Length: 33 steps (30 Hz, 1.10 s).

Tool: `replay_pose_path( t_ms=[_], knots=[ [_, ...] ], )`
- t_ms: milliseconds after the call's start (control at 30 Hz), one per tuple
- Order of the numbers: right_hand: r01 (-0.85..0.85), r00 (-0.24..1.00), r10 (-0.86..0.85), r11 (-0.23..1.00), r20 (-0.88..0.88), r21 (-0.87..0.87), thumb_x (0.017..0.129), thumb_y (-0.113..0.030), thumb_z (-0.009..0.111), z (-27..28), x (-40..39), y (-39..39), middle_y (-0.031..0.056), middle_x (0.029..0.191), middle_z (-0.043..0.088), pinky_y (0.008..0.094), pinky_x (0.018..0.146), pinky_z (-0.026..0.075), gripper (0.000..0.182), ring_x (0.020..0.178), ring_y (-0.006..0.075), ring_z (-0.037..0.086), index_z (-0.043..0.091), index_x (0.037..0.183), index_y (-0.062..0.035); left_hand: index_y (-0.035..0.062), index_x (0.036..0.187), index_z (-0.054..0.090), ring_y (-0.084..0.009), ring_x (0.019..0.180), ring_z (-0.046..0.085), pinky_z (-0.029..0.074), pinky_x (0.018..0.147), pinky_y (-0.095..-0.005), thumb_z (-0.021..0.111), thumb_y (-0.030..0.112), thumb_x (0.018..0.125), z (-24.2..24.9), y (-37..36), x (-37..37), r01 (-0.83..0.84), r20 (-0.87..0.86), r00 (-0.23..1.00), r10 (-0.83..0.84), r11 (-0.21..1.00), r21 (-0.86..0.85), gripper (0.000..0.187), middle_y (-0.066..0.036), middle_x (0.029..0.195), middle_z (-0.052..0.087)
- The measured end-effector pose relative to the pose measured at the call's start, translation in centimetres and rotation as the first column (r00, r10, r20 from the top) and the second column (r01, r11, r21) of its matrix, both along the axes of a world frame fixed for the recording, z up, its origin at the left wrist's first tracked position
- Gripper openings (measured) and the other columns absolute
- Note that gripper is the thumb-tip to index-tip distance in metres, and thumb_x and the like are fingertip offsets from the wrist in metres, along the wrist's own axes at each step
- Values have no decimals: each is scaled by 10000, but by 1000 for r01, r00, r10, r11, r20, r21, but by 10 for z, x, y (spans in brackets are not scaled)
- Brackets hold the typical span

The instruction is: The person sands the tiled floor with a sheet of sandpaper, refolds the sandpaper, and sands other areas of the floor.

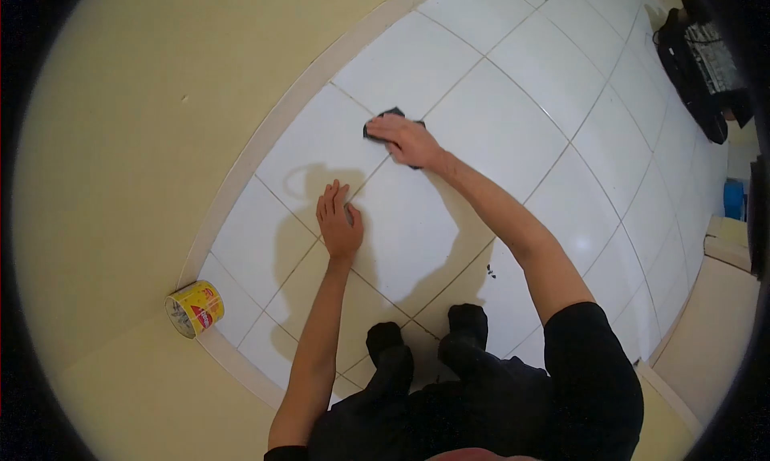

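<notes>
My right hand (411, 143) presses a black cloth (394, 112) against the white tiled floor (393, 244), close to the wall side. Dark edges of the cloth stick out past the fingertips and below the palm; the rest is hidden under the hand. Lower and to the left, my left hand (340, 227) rests at the floor tiles with its fingers stretched out and its thumb apart, holding nothing. Shadows of both arms fall across the tiles around it.
A yellow tin (195, 309) stands by the corner at the left, against the baseboard (250, 152). Small dark bits (491, 272) lie on the floor near my feet (467, 325). A black bag-like thing (688, 72) with a keyboard (712, 56) sits at the upper right.
</notes>
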State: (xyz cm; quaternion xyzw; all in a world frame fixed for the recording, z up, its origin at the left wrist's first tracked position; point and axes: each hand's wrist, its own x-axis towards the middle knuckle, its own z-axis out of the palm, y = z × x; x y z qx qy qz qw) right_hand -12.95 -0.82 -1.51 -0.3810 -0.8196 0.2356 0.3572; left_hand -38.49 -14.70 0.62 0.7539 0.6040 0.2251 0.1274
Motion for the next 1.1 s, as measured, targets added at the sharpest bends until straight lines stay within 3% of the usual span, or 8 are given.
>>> replay_pose_path(
  t_ms=[200, 233, 467, 600, 700, 800, 933, 1100],
  knots=[
    [-154, 984, 155, 988, 83, -24, 854, 38, 621, -2, 6, -97, 142, 1429, 631, 455, 1177, 447, 471, 1360, 349, 560, 652, 1321, -9, 62, 1397, 577, -342, 1472, 429, 311, 1231, -512, 577, 49, 937, -12, -2, -3, -10, -10, 1000, 11, 998, 60, 460, -128, 1540, 524],
    [-200, 979, 198, 978, 41, 63, 870, 13, 637, -1, 8, -112, 145, 1455, 615, 449, 1202, 431, 455, 1375, 328, 558, 645, 1326, 6, 62, 1396, 579, -343, 1471, 430, 309, 1234, -512, 573, 52, 941, -10, -4, -3, -9, -4, 1000, 9, 998, 64, 455, -128, 1540, 524],
    [-383, 893, 346, 920, 287, 82, 848, -1, 621, 17, 42, -197, 164, 1511, 570, 463, 1259, 365, 560, 1428, 321, 521, 592, 1407, 26, 58, 1385, 596, -350, 1471, 431, 295, 1249, -513, 542, 85, 973, -11, -2, -4, 4, 28, 1000, -6, 997, 79, 417, -134, 1540, 528],
    [-368, 913, 366, 929, 179, -21, 827, 58, 601, 22, 67, -223, 170, 1519, 562, 468, 1257, 368, 605, 1427, 345, 519, 577, 1430, 16, 40, 1344, 625, -338, 1468, 452, 348, 1225, -484, 543, 43, 965, -19, -3, -10, 29, 83, 996, -43, 987, 157, 388, -141, 1511, 565],
    [-89, 993, 100, 980, 55, -180, 839, 119, 578, 47, 92, -252, 154, 1489, 595, 443, 1240, 391, 584, 1405, 353, 544, 604, 1407, -15, 21, 1288, 653, -327, 1406, 513, 440, 1143, -439, 543, -30, 937, -26, -3, -31, -29, 553, 833, 28, 1000, -7, 372, -145, 1425, 625],
    [246, 968, -250, 934, 18, -259, 863, 144, 550, 76, 139, -292, 157, 1474, 613, 418, 1241, 375, 579, 1425, 343, 534, 602, 1414, -29, 9, 1247, 664, -316, 1307, 570, 494, 1048, -409, 529, -78, 923, -23, -8, -64, -134, 630, 766, 128, 990, -38, 361, -139, 1312, 669],
    [713, 652, -757, 628, -34, -311, 954, 146, 460, 86, 205, -357, 176, 1474, 611, 413, 1245, 355, 514, 1416, 325, 551, 613, 1409, -38, 5, 1233, 654, -341, 1255, 562, 484, 1024, -439, 517, -64, 926, -9, -31, -120, -212, 181, 966, 184, 966, 149, 343, -161, 1282, 634],
    [872, 489, -841, 472, 231, -128, 991, 97, 496, 28, 262, -419, 184, 1476, 603, 453, 1248, 352, 460, 1432, 353, 521, 603, 1418, -37, 8, 1241, 616, -372, 1247, 524, 427, 1050, -493, 509, 0, 923, -11, -39, -129, -296, 72, 955, 288, 938, 178, 335, -188, 1307, 586]
  ],
)
